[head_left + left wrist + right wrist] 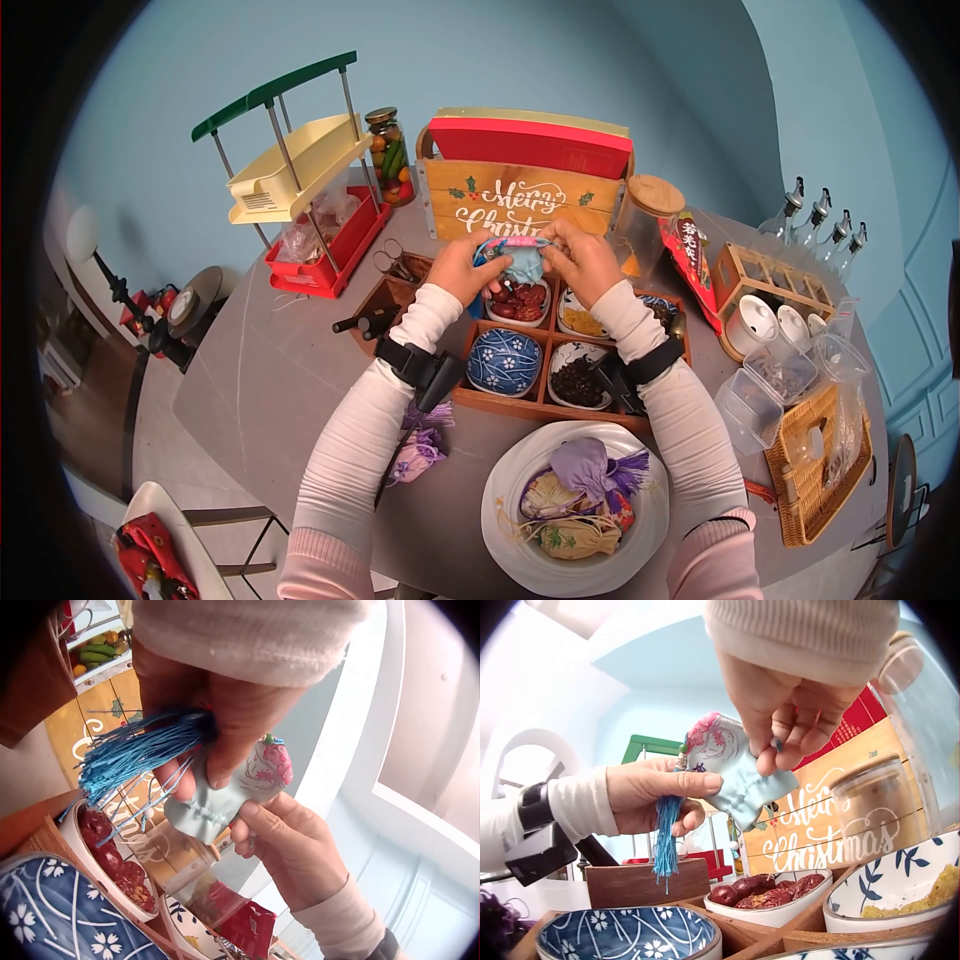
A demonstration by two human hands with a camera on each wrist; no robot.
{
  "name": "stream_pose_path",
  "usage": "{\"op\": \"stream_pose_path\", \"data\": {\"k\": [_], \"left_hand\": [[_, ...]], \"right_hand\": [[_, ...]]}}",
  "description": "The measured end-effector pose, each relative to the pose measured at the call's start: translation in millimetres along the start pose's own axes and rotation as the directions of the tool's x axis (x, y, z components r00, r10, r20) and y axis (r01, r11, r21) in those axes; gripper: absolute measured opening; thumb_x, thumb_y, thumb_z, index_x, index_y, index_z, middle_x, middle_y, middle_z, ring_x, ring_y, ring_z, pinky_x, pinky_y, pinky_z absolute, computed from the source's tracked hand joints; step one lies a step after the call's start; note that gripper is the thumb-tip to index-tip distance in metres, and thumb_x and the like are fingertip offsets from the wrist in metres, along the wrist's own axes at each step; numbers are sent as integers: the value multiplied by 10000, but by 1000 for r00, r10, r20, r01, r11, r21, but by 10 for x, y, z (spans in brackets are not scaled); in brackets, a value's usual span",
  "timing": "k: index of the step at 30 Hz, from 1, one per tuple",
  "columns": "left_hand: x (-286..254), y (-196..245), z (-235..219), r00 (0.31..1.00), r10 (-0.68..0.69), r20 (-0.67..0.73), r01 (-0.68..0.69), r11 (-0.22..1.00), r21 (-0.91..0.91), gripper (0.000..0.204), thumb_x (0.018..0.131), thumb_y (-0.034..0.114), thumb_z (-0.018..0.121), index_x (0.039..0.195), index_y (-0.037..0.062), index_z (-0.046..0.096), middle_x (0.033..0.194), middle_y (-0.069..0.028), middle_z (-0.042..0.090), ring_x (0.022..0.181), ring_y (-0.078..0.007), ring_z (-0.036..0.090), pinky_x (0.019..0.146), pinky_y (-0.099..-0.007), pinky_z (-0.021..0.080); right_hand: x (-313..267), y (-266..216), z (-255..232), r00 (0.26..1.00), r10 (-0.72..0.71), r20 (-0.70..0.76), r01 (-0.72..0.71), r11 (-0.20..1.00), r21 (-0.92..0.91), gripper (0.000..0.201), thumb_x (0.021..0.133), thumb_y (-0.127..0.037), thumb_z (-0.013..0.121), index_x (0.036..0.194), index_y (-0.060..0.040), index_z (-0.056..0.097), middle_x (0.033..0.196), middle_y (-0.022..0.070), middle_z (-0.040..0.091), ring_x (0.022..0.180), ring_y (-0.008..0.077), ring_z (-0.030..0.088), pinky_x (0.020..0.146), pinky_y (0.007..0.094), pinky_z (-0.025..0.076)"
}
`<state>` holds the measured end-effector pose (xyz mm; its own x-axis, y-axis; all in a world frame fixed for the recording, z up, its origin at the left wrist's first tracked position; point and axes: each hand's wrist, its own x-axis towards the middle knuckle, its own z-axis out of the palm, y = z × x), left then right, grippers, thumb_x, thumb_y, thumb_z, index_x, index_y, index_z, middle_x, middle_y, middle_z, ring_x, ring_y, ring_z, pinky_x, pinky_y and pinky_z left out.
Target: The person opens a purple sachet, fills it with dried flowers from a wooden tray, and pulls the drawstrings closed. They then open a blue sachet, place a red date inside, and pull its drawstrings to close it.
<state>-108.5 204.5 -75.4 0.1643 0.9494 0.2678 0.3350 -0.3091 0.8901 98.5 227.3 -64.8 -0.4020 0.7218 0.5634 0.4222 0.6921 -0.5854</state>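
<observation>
A light blue drawstring sachet (pixel 742 776) with pink embroidery and a blue tassel (pixel 142 754) is held up over the wooden compartment tray (pixel 545 409). My left hand (pixel 458 272) pinches it on one side between thumb and fingers. My right hand (pixel 588 262) pinches its opposite side, near the gathered neck. Beneath the hands, a bowl of red dates (pixel 517 306) sits in the tray. Beside that stand a bowl with yellow bits (pixel 907 900), a blue flowered bowl (pixel 504 361) and a bowl of dark dried pieces (pixel 580 384). The sachet's inside is hidden.
In front of the tray, a white plate (pixel 500 520) bears several sachets; purple tasselled ones (pixel 418 455) lie to its left. Behind are a Merry Christmas crate (pixel 450 190) and a lidded jar (pixel 650 225). Plastic containers (pixel 750 410) and a wicker basket (pixel 800 520) stand at right.
</observation>
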Motion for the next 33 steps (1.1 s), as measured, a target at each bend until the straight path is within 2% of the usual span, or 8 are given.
{"op": "stream_pose_path", "data": {"k": [15, 19, 21, 22, 25, 26, 30, 33], "left_hand": [[17, 21, 118, 956, 245, -163, -215, 959, 184, 109, 864, 15, 626, 966, -17, 607, 740, -58, 623, 583, -96, 631, 485, -229, 500], [11, 5, 70, 974, 172, -150, -136, 965, 225, 118, 845, 4, 635, 952, -26, 594, 865, -103, 610, 578, -120, 628, 478, -267, 496], [96, -217, 109, 753, 658, -31, -501, 603, 621, 129, 831, -1, 640, 946, -28, 588, 845, -114, 606, 567, -147, 627, 484, -288, 485], [-2, -55, 135, 921, 373, -114, -288, 846, 448, 191, 756, 9, 678, 923, 0, 585, 873, -190, 589, 757, -360, 619, 682, -398, 479], [-27, 110, 94, 976, 152, -158, -109, 962, 252, 176, 765, 15, 674, 915, -1, 584, 864, -185, 594, 754, -356, 622, 670, -392, 481], [12, -9, 135, 925, 353, -140, -285, 888, 361, 155, 782, 17, 669, 896, -24, 573, 840, -171, 597, 628, -286, 637, 605, -369, 487], [-34, 91, 102, 979, 122, -166, -98, 984, 148, 137, 809, 20, 666, 878, -24, 556, 806, -148, 585, 570, -224, 642, 531, -344, 487], [14, -98, 162, 943, 294, -158, -236, 922, 307, 133, 815, 20, 664, 881, -21, 556, 805, -139, 587, 569, -206, 646, 514, -335, 486]], "right_hand": [[-5, -47, 66, 999, 5, -55, -15, 981, -194, 120, 838, -119, 592, 950, -91, 557, 665, 132, 641, 727, 371, 633, 628, 457, 473], [14, 11, 80, 998, -43, -51, 24, 945, -326, 104, 847, -132, 575, 946, -103, 564, 707, 151, 640, 729, 371, 627, 631, 471, 472], [-8, 16, 123, 994, -89, -68, 49, 894, -446, 101, 847, -131, 569, 945, -107, 566, 721, 158, 640, 722, 374, 624, 633, 475, 472], [-7, -4, 113, 991, -120, -64, 83, 908, -412, 108, 839, -122, 569, 946, -106, 566, 732, 165, 638, 724, 378, 622, 635, 480, 472], [17, -58, 47, 992, -74, -105, 37, 948, -317, 130, 815, -106, 578, 944, -99, 566, 742, 173, 637, 733, 387, 621, 638, 487, 470], [1, -23, 120, 994, -107, -36, 83, 909, -408, 126, 817, -115, 586, 939, -94, 566, 743, 171, 639, 736, 388, 622, 638, 487, 470], [17, -74, 19, 995, -71, -73, 38, 926, -374, 169, 813, -116, 603, 974, -90, 557, 753, 168, 645, 748, 389, 627, 645, 486, 477], [-15, 36, 121, 990, -91, 110, 134, 861, -491, 177, 816, -117, 604, 985, -89, 558, 762, 167, 649, 749, 391, 628, 646, 483, 481]]}}
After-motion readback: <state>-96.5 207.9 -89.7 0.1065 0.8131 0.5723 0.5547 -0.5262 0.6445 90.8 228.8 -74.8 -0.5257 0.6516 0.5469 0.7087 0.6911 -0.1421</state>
